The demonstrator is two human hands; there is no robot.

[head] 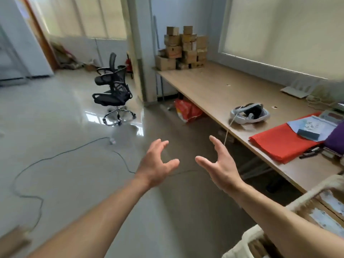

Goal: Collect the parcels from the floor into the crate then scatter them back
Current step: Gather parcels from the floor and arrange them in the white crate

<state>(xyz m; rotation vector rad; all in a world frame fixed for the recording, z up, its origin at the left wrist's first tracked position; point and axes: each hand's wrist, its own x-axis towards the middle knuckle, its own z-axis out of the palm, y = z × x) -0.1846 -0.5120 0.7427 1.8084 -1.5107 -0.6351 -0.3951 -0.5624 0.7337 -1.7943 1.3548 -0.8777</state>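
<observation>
My left hand (157,162) and my right hand (220,164) are stretched out side by side over the glossy floor, palms facing each other, fingers spread and lightly bent, holding nothing. A white crate (305,197) sits at the bottom right edge, under my right forearm, with brown parcels (323,218) bearing white labels inside it. A blurred brown shape lies at the bottom left corner; what it is I cannot tell. The floor patch below my hands holds no parcel.
A long wooden table (219,90) runs along the right with a stack of cardboard boxes (183,48), a headset (250,113) and a red cloth (283,141). A black office chair (113,90), a floor cable (74,151) and a red bag (188,109) under the table are nearby.
</observation>
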